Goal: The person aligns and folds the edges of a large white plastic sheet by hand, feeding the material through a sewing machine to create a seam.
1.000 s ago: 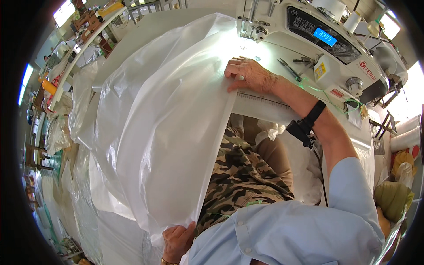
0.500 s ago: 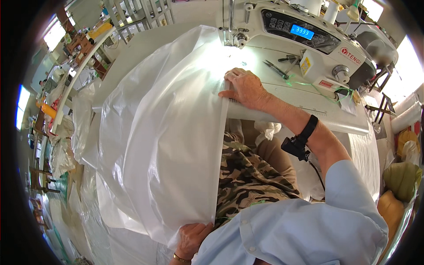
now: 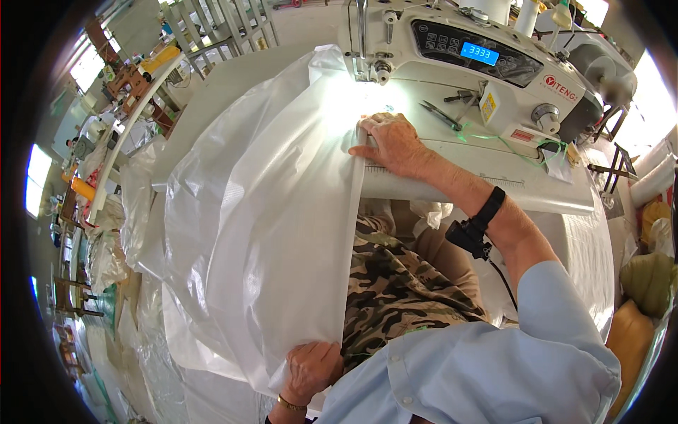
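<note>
A large sheet of white, translucent plastic [image 3: 275, 233] drapes from the sewing machine's [image 3: 487, 53] table down over my left side. Close to the lit needle area, my right hand [image 3: 390, 141] is closed on the sheet's folded right edge, with the thumb toward the left and the fingers on top. My left hand [image 3: 311, 369] grips the same edge low down by my lap, its fingers curled into the plastic. Between the two hands the edge runs nearly straight. The needle tip is lost in the lamp's glare.
Black snips [image 3: 441, 115] lie on the machine table right of my right hand, beside loose green thread [image 3: 487, 136]. A strapped device with a cable [image 3: 470, 237] sits on my right wrist. Metal railings [image 3: 219, 28] stand at the back left, and bundled sacks [image 3: 646, 283] at the far right.
My left hand has moved slightly up along the sheet's edge, and more of its back shows. The right hand keeps its place on the plastic. The view has shifted slightly.
</note>
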The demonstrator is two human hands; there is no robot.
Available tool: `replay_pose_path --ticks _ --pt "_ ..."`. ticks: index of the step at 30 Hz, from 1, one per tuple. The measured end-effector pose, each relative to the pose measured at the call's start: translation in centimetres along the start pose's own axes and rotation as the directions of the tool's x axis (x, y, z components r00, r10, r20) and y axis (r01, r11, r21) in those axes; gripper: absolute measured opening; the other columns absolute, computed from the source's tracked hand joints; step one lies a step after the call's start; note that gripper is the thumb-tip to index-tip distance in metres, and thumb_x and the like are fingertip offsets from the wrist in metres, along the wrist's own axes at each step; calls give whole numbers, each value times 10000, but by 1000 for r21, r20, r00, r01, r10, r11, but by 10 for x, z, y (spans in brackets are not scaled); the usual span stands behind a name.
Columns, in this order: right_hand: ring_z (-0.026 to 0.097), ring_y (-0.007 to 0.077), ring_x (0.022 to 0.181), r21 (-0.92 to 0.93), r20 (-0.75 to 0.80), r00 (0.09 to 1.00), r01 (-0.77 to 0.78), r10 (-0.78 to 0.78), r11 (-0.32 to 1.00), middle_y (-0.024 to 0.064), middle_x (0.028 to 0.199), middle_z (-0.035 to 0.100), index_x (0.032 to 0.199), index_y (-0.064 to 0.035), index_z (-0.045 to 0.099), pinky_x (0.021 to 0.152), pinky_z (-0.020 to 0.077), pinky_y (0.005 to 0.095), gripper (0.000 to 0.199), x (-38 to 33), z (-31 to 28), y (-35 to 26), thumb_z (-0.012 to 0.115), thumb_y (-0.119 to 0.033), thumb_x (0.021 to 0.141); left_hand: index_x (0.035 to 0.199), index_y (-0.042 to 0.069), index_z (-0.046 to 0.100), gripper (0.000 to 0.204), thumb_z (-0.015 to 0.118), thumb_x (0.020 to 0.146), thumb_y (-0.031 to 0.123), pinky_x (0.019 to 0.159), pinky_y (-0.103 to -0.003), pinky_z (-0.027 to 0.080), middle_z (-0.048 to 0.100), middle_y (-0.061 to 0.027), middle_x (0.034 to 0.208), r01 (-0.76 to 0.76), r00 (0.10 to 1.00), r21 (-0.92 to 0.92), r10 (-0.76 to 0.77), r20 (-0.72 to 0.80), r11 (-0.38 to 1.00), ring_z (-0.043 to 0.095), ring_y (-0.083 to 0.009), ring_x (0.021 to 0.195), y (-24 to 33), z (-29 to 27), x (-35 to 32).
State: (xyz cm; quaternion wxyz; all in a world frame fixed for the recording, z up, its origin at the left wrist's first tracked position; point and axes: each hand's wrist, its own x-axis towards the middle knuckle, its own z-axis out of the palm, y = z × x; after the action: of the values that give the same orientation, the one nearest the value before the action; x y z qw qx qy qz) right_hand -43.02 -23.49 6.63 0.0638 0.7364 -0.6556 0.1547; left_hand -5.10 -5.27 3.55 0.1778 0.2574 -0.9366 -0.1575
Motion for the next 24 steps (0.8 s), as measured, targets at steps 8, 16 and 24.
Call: replay_pose_path --ticks 8,16,24 --pt "578 339 1066 111 -37 998 61 -57 992 208 1132 633 1183 30 583 941 402 465 791 5 5 10 451 -691 884 811 55 660 103 667 729 118 493 -307 462 525 -11 654 -41 996 162 54 -74 986 581 -172 561 -4 -5 32" --pt "572 329 1116 144 -143 989 60 -39 988 200 1112 640 1188 27 587 978 387 496 822 0 12 15 452 -715 861 887 38 703 174 662 727 94 489 -294 456 553 -12 655 -6 991 227 35 -127 974 582 -167 559 10 -11 50" --pt "632 301 987 446 -321 947 136 16 884 167 1073 662 1166 18 602 892 484 369 387 -74 -15 -27 678 -250 896 960 1 707 224 664 750 64 476 -272 433 487 -3 644 -35 981 253 81 -174 967 544 -140 531 13 -7 43"
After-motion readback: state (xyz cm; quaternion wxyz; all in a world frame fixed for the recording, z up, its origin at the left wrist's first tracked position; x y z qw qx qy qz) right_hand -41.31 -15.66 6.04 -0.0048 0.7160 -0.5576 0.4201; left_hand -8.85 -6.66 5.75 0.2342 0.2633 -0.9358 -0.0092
